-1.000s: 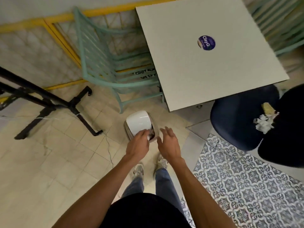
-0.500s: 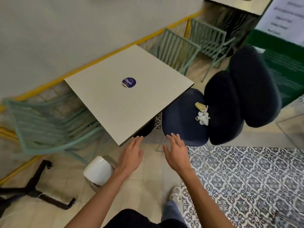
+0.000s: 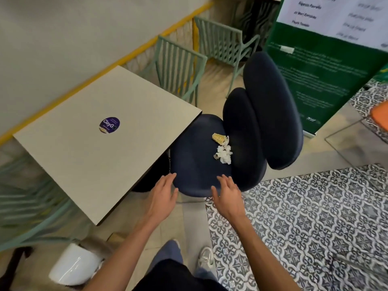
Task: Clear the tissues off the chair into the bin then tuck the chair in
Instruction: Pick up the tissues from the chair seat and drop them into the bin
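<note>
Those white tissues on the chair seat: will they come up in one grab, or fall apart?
The tissues look like several crumpled, loose scraps, so they are probably light and floppy and may separate. They lie on the dark seat beside a yellowish wrapper, so a gathering pinch seems safer than sweeping.

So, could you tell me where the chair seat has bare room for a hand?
The near half of the chair seat is bare, from the table edge to its front rim. It is crowded by the backrest, where the tissues and a yellowish wrapper lie.
</note>
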Demonstrator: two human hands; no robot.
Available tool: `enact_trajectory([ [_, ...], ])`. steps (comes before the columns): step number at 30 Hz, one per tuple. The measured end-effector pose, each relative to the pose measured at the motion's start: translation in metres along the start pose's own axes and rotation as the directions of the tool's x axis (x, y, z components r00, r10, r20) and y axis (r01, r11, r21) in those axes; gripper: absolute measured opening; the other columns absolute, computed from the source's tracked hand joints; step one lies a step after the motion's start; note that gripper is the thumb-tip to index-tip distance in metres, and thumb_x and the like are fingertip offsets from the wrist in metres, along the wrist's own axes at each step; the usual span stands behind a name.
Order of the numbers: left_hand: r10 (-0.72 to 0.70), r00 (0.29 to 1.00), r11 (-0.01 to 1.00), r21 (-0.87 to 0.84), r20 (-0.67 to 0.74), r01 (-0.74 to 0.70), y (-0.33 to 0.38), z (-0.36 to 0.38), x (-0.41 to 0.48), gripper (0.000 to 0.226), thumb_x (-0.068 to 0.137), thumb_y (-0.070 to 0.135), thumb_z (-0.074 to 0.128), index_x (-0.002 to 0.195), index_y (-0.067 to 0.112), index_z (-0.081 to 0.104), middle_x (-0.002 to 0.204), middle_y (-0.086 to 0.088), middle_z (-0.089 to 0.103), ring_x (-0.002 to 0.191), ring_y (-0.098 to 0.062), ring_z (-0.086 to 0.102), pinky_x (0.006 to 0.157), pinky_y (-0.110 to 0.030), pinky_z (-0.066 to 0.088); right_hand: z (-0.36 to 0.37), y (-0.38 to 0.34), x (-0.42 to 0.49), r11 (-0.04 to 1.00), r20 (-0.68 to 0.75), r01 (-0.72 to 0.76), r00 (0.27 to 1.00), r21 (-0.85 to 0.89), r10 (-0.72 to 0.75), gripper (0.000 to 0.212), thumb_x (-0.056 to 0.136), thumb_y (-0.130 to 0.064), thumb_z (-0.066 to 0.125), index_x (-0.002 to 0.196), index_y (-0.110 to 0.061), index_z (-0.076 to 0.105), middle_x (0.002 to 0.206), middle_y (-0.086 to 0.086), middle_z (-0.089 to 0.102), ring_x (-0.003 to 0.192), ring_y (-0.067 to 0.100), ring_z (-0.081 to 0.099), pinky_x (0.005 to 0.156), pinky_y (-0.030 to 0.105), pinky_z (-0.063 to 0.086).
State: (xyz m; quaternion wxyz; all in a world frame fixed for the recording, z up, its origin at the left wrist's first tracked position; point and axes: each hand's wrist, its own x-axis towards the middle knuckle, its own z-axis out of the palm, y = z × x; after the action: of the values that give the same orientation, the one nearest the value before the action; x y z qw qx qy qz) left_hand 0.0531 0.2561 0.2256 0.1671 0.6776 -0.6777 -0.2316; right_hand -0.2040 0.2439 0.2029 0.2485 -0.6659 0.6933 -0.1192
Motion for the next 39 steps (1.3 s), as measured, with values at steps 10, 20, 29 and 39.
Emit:
enact_trajectory([
  [10, 0.085, 0.986, 0.994, 0.057, 0.141, -0.094, 0.044, 0.032, 0.132, 0.053, 0.103, 0.026, 0.060, 0.153, 0.014, 0.046, 0.155, -0.006, 0.050, 0.146, -0.027, 0.044, 0.116, -0.041, 0.042, -0.030, 0.041, 0.096, 0.986, 0.016, -0.158, 0.987, 0.053, 0.157, 0.052, 0.108, -0.039, 0.054, 0.153, -0.012, 0.050, 0.159, 0.010, 0.049, 0.149, 0.031, 0.045, 0.117, 0.048, 0.044],
  [20, 0.135, 0.939, 0.983, 0.078, 0.316, -0.168, 0.062, 0.081, 0.279, 0.047, 0.103, 0.026, 0.060, 0.149, 0.019, 0.051, 0.147, -0.001, 0.056, 0.135, -0.021, 0.053, 0.109, -0.036, 0.048, -0.029, 0.051, 0.198, 0.928, 0.059, -0.353, 0.936, 0.119, 0.348, 0.043, 0.104, -0.030, 0.061, 0.145, -0.018, 0.053, 0.153, 0.006, 0.053, 0.128, 0.035, 0.062, 0.099, 0.049, 0.057],
  [29, 0.062, 0.884, 0.970, 0.182, 0.464, -0.163, 0.045, 0.158, 0.361, 0.043, 0.102, 0.025, 0.058, 0.145, 0.023, 0.053, 0.139, 0.000, 0.061, 0.124, -0.022, 0.059, 0.096, -0.041, 0.057, 0.026, 0.089, 0.286, 0.891, 0.151, -0.438, 0.895, 0.118, 0.420, 0.038, 0.104, -0.024, 0.062, 0.141, -0.018, 0.056, 0.144, 0.010, 0.058, 0.123, 0.040, 0.064, 0.095, 0.050, 0.057],
  [39, 0.099, 0.829, 0.903, 0.301, 0.551, -0.308, 0.017, 0.264, 0.466, 0.058, 0.095, 0.015, 0.063, 0.150, 0.015, 0.046, 0.138, -0.011, 0.057, 0.121, -0.035, 0.058, 0.096, -0.048, 0.053, 0.129, 0.163, 0.363, 0.879, 0.200, -0.474, 0.868, 0.051, 0.455, 0.040, 0.103, -0.010, 0.059, 0.142, -0.014, 0.057, 0.147, 0.013, 0.055, 0.125, 0.037, 0.065, 0.103, 0.045, 0.055],
])
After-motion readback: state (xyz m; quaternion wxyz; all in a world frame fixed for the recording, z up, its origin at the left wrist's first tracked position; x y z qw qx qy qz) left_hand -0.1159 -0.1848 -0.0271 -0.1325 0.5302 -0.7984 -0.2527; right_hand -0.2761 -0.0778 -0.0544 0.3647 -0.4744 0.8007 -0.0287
